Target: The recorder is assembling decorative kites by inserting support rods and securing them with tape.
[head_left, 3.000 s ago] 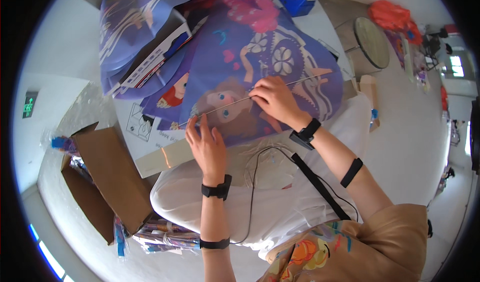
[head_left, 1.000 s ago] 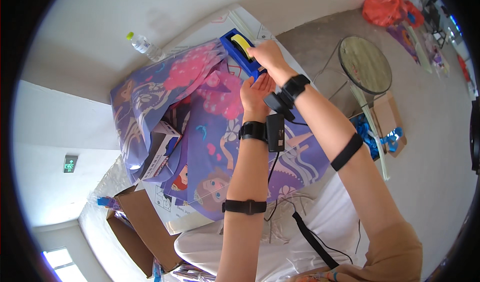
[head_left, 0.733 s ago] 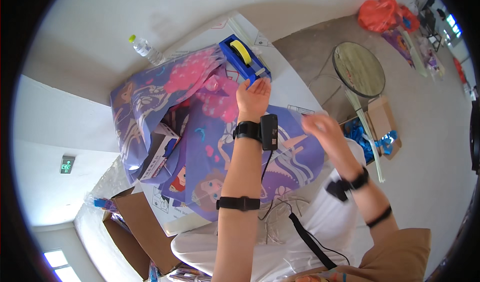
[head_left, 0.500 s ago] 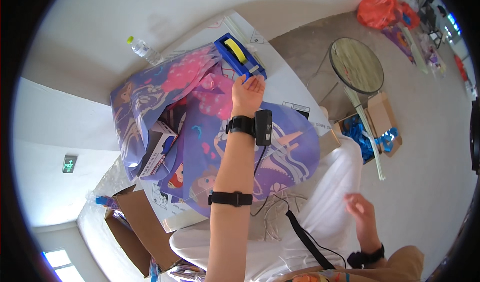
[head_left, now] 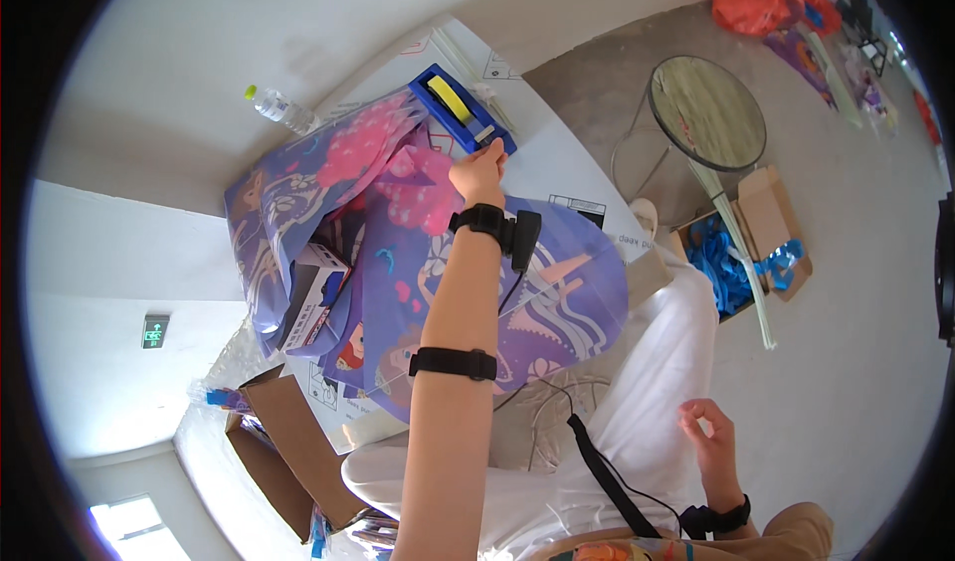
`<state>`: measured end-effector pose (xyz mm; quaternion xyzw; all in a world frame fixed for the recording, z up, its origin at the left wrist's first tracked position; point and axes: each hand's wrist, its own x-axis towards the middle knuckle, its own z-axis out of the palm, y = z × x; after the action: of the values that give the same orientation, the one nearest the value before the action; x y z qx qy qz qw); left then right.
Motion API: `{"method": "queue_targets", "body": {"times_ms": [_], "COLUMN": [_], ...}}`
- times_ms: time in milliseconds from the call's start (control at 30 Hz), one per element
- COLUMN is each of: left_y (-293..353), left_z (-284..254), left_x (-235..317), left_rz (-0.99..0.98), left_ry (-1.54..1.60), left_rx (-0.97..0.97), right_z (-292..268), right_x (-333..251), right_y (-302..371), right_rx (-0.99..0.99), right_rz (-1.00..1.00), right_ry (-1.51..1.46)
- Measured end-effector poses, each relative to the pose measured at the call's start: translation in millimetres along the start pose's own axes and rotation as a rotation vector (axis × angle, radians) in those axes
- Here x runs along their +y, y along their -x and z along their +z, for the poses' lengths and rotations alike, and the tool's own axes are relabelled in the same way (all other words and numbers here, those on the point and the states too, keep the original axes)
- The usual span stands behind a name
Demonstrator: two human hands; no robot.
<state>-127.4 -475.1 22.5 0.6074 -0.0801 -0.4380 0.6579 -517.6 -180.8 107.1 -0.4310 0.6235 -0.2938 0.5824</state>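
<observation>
The left hand [head_left: 478, 175] is held narrow at the near end of the blue tape dispenser [head_left: 476, 128] on the white table [head_left: 559, 155], fingertips partly hidden, any grip unreadable. The right hand [head_left: 714, 444] is loosely curled beside the trouser leg [head_left: 657, 362], contents unclear; the purple sheet [head_left: 582, 287] is partly covered by the left forearm [head_left: 448, 432].

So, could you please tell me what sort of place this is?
Probably an indoor handwork room or small workshop: a blue tape dispenser and purple printed sheets lie on a white work surface, and an open cardboard box of blue material stands near a round stool.
</observation>
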Motion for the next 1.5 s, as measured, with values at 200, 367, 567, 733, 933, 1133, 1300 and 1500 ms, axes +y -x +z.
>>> {"method": "queue_targets", "body": {"times_ms": [200,367,567,733,933,1133,1300,1500], "left_y": [3,52,178,261,276,254,229,228], "left_z": [-18,-75,-225,-352,-412,-439,-436,-442], "left_x": [11,46,125,129,71,29,-2,-16], "left_rz": [0.314,0.133,0.407,0.607,0.437,0.453,0.464,0.338], "left_ry": [-0.736,-0.097,0.481,0.531,0.707,0.463,0.408,0.371], "left_rx": [0.068,-0.162,-0.291,-0.129,0.077,0.123,0.325,0.461], "right_z": [-2,-18,-38,30,108,150,145,151], "right_x": [-9,-27,-89,-138,-122,-103,-107,-98], "right_y": [3,3,-33,-90,-178,-224,-224,-229], "right_rx": [-0.011,-0.038,-0.240,-0.698,-0.940,-0.907,-0.730,-0.772], "right_rz": [-0.081,-0.269,-0.316,-0.482,-0.269,-0.045,-0.134,-0.132], "right_ry": [0.121,0.317,0.532,0.579,0.612,0.714,0.708,0.790]}}
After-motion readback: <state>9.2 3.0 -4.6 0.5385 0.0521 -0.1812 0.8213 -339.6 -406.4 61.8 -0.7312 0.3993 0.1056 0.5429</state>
